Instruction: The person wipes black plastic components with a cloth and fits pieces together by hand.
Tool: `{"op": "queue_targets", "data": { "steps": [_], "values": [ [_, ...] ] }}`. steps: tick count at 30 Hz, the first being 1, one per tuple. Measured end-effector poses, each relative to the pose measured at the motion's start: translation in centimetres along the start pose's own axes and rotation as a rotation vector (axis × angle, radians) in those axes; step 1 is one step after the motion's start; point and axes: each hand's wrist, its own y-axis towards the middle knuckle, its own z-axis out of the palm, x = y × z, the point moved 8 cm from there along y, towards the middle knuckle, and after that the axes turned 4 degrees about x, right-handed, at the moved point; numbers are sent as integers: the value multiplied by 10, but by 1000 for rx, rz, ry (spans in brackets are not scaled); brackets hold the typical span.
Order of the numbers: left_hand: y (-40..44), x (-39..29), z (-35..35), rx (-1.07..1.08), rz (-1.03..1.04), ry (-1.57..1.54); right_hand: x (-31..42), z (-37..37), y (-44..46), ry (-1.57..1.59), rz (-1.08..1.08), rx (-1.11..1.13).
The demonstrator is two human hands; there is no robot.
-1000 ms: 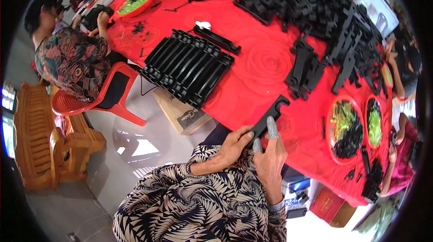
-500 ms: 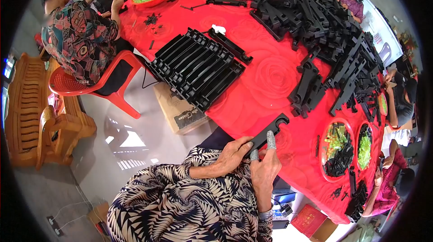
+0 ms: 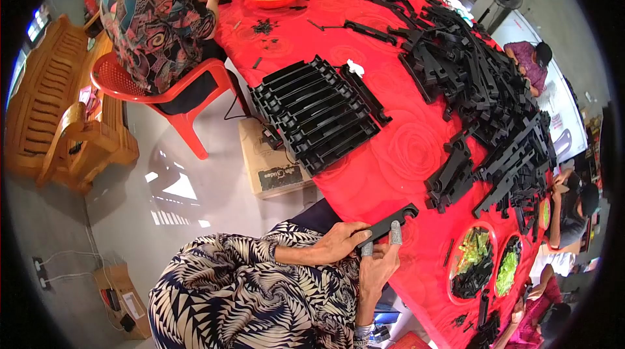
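A long black plastic part [image 3: 385,224] with a hooked end is held at the table's near edge. My left hand [image 3: 340,243] is closed around its near end. My right hand [image 3: 379,265] grips the same part from the right, with silvery wraps on its thumb and index finger; the index finger lies along the part. Beyond my hands, a row of similar black parts [image 3: 319,114] is laid side by side on the red tablecloth [image 3: 407,134]. Whatever small piece may be under my fingertips is hidden.
A big pile of black parts [image 3: 482,75] spreads across the table's far right. To the right stand bowls [image 3: 472,264] of green and black small pieces; another bowl [image 3: 273,0] is farther off. A person [image 3: 153,27] sits on a red chair [image 3: 195,105] at left. A cardboard box [image 3: 273,173] is on the floor.
The view has shifted, so the table's contents appear lower and farther right. Both hands still hold the black plastic part, which now lies flatter in view. My right index finger stays on it.
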Motion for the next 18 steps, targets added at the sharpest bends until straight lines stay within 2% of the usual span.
{"op": "queue_targets", "data": {
  "steps": [1,2,3,5,7,9,11,14,15,17,18],
  "values": [
    [0,3,2,27,-23,-39,-1,0,-2,81,15,-5],
    [2,6,1,11,-57,-139,2,-1,-6,168,-56,-42],
    [4,2,-2,0,-54,-148,0,-1,-6,163,-63,-30],
    [4,4,-9,-44,-134,-195,7,-14,-13,-23,-223,-201],
    [5,3,-13,-44,-96,-192,7,-14,-12,-2,-186,-186],
    [3,-2,-4,75,-92,-278,-14,-7,-10,487,134,-158],
    [-4,-14,4,204,-105,-176,-28,-8,-9,563,132,-163],
    [-8,-15,9,290,-120,-179,-47,-3,-10,995,222,-54],
    [-6,-9,13,340,-146,-261,-45,-4,-9,990,220,-56],
    [-7,-4,18,396,-172,-345,-47,6,-11,1241,405,-34],
    [-8,-3,18,406,-208,-345,-48,8,-11,1276,390,-43]
  ]
}}
